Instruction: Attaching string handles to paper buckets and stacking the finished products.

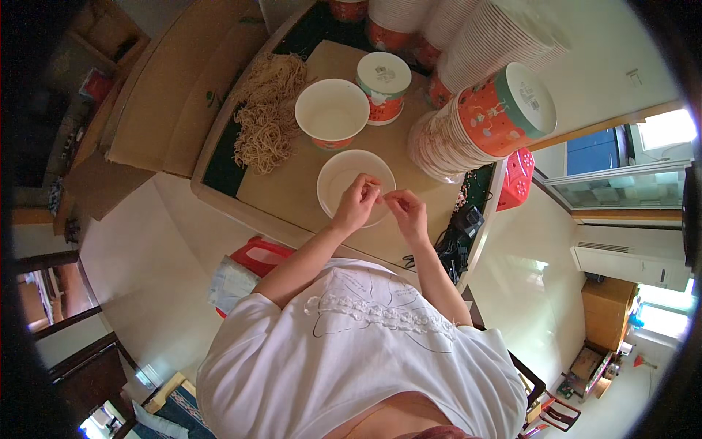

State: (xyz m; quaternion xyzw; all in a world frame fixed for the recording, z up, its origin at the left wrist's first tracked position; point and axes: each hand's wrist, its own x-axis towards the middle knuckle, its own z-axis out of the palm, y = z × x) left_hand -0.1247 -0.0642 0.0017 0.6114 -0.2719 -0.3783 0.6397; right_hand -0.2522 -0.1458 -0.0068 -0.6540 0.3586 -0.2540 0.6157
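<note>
My left hand (pixel 356 203) and my right hand (pixel 408 215) meet fingertip to fingertip over the near paper tub (pixel 330 175), whose white inside faces up. Both are closed in a pinch. Whatever is between the fingers is too small to make out. Just beyond stands a second paper tub (pixel 333 110), mouth up, with an orange outer wall. An orange and green tub (pixel 384 74) sits upside down behind it. To the left lies a tangled heap of thin tan cords (pixel 269 110).
Nested tubs in a tilted stack (pixel 486 121) lie at the right, with taller white stacks (pixel 497 47) behind. Black cables and an adapter (pixel 461 230) crowd the table's right edge. A large cardboard box (pixel 172 95) is at the left, and a red stool (pixel 516 179) stands beyond the table's right side.
</note>
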